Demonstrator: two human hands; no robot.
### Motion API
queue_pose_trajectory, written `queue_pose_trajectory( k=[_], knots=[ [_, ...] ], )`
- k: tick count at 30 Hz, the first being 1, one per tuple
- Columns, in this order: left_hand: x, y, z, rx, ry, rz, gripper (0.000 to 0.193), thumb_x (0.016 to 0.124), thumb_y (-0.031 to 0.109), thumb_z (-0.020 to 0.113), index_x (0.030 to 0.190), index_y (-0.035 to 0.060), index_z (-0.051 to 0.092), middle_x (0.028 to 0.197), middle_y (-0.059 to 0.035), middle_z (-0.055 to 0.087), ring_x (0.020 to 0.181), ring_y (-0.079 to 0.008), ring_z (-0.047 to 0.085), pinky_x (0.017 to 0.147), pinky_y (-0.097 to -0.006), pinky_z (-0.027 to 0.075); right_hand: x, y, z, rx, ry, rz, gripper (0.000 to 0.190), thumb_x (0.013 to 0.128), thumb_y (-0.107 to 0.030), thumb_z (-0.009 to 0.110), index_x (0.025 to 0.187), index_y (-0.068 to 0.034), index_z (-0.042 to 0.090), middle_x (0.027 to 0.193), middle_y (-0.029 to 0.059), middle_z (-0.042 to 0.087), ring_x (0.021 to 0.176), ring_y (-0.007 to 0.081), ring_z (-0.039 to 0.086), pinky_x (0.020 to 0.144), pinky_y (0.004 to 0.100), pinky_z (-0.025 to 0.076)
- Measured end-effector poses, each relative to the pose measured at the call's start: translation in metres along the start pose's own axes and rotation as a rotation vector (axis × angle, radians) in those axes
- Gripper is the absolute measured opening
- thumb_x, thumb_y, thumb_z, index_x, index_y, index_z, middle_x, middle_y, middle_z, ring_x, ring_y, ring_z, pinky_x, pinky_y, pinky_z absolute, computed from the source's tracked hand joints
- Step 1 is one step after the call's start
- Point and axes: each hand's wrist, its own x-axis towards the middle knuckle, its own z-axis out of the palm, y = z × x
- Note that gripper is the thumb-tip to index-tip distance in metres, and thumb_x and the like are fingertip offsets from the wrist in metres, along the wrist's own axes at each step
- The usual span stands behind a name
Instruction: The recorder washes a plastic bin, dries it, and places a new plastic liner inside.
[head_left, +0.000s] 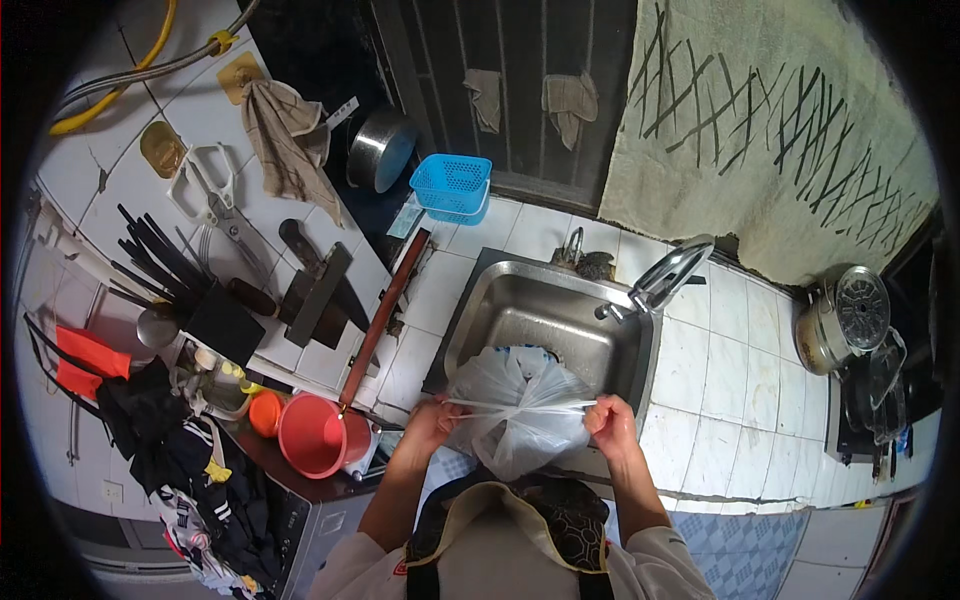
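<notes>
A whitish translucent plastic bag (525, 431) hangs over the near edge of the stainless steel sink (559, 326), gathered at its middle. My left hand (436, 421) grips one drawn-out end of the bag, and my right hand (611, 426) grips the other, so the two ends are stretched sideways between them. What the bag holds cannot be made out. Behind it, something with blue and white markings (529, 351) shows partly in the basin. The chrome faucet (667, 277) rises at the sink's far right corner.
A blue plastic basket (452, 189) stands behind the sink to the left. Left of my left arm is a red plastic bucket (324, 435). Knives (319, 300) and scissors (217, 202) hang on the left wall. A metal pot (832, 322) stands far right on the tiled counter (720, 375).
</notes>
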Motion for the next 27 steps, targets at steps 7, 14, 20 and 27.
queue_pose_trajectory(
  k=[7,14,20,27],
  knots=[
    [-0.055,0.003,0.039,-0.134,-0.289,0.103,0.013,0.065,-0.006,0.045,0.074,0.0011,0.051,0.075,-0.0102,0.053,0.065,-0.0158,0.052,0.062,-0.0284,0.047,-0.018,-0.013,0.038,0.375,-0.125,-0.054,0.021,0.073,-0.016,0.047,0.078,0.002,0.059,0.071,0.0114,0.057,0.072,0.025,0.053,0.078,0.0373,0.044],
    [-0.054,0.017,0.084,0.687,-0.748,-0.142,0.048,0.069,0.001,0.055,0.117,0.0046,0.05,0.086,-0.0069,0.058,0.058,-0.0079,0.051,0.062,-0.0218,0.044,0.015,0.027,0.046,0.392,-0.277,-0.159,0.048,0.076,0.005,0.046,0.124,0.004,0.037,0.12,0.0171,0.046,0.081,0.0168,0.058,0.067,0.0215,0.047],
    [-0.058,0.006,0.113,0.841,-0.741,-0.07,0.063,0.068,0.0,0.061,0.126,0.0051,0.04,0.085,-0.0034,0.059,0.061,-0.0065,0.054,0.057,-0.0218,0.045,0.009,0.024,0.075,-0.412,-0.505,-0.076,0.06,0.08,0.005,0.049,0.134,-0.007,0.026,0.122,0.0101,0.047,0.07,0.0055,0.05,0.051,0.0172,0.038],
    [-0.058,0.005,0.109,0.725,-0.694,-0.096,0.052,0.071,0.006,0.064,0.12,0.0047,0.046,0.079,0.0005,0.057,0.066,-0.0071,0.052,0.062,-0.0222,0.045,0.008,0.026,0.08,-0.605,-0.608,0.016,0.062,0.079,-0.001,0.056,0.134,-0.008,0.027,0.096,-0.0013,0.058,0.071,0.002,0.046,0.053,0.016,0.035]
  ],
)
